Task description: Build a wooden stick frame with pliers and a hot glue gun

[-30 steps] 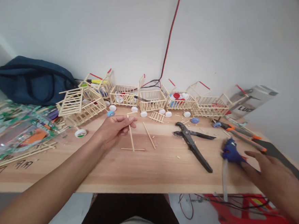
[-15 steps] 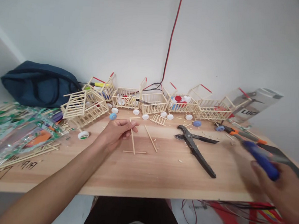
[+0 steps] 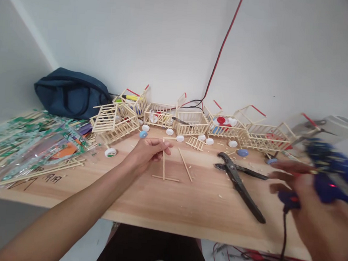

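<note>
My left hand [image 3: 153, 149] pinches a thin wooden stick [image 3: 164, 165] near its top. A short crosswise stick meets that top, and another stick [image 3: 170, 179] lies across its lower end. To the right rests a slanted loose stick [image 3: 185, 165]. At the right edge my right hand [image 3: 319, 220] is around a blue glue gun [image 3: 325, 188], smeared by motion, with a small red light and a dark cord hanging down. Black pliers [image 3: 238, 184] lie on the tabletop between my hands, jaws toward the wall.
Several small stick carts [image 3: 192, 124] with bottle-cap wheels line the wall. A ladder-like stick panel [image 3: 195, 143] lies before them. Plastic-wrapped sticks [image 3: 41, 149] cover the left side, near a dark blue bag [image 3: 73, 93]. The wooden table [image 3: 145, 204] ends at a front edge; cables hang below.
The view has swung left. My right hand, earlier on a blurred blue handle, now holds the glue gun. My left hand keeps its pinch on the stick.
</note>
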Tool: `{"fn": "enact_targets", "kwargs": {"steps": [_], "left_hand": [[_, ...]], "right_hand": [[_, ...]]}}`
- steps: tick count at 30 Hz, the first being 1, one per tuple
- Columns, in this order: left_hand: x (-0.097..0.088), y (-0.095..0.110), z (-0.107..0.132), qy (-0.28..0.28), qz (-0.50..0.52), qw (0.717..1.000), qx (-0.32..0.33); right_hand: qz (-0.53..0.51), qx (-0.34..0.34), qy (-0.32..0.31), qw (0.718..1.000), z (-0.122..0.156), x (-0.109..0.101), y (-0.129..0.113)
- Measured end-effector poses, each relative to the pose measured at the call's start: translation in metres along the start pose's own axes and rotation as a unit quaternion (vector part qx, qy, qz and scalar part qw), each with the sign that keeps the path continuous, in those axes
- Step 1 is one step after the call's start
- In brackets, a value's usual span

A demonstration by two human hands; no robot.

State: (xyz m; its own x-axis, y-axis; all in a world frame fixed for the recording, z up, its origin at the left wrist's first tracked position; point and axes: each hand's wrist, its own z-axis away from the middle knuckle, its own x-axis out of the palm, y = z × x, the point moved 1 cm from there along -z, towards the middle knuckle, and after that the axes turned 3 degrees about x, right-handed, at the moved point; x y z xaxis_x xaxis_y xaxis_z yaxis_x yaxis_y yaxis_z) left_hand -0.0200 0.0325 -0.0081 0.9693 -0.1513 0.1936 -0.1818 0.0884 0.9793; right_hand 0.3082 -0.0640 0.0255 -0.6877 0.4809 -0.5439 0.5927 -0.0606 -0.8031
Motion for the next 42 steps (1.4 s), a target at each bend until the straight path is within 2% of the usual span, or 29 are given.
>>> {"fn": "enact_targets", "kwargs": {"steps": [2,3,5,8,12,18,24,30,42], "left_hand": [[0.000,0.001,0.000,0.008,0.000,1.000,0.002],[0.000,0.002,0.000,0.013,0.004,1.000,0.004],[0.000,0.003,0.000,0.021,0.018,1.000,0.010],[-0.001,0.004,0.000,0.025,0.036,0.999,0.013],[-0.002,0.003,0.000,0.022,0.026,0.999,0.003],[-0.002,-0.003,-0.002,0.012,0.015,1.000,-0.003],[0.001,-0.004,-0.002,0.005,0.007,1.000,-0.015],[0.000,-0.004,-0.003,-0.013,0.000,1.000,-0.014],[0.001,-0.005,-0.002,-0.022,-0.019,1.000,-0.003]], "right_hand": [[-0.035,-0.004,-0.047,0.998,0.008,0.028,-0.025],[-0.095,-0.016,-0.069,0.993,0.011,0.042,-0.035],[-0.231,-0.042,-0.140,0.962,0.015,0.067,-0.048],[-0.298,-0.049,-0.225,0.926,0.019,0.097,-0.055],[-0.328,-0.035,-0.276,0.903,0.022,0.118,-0.057],[-0.321,-0.038,-0.270,0.907,0.026,0.124,-0.050],[-0.319,-0.019,-0.304,0.898,0.032,0.124,-0.043],[-0.294,-0.036,-0.240,0.924,0.034,0.121,-0.045],[-0.278,-0.032,-0.248,0.927,0.032,0.121,-0.044]]}}
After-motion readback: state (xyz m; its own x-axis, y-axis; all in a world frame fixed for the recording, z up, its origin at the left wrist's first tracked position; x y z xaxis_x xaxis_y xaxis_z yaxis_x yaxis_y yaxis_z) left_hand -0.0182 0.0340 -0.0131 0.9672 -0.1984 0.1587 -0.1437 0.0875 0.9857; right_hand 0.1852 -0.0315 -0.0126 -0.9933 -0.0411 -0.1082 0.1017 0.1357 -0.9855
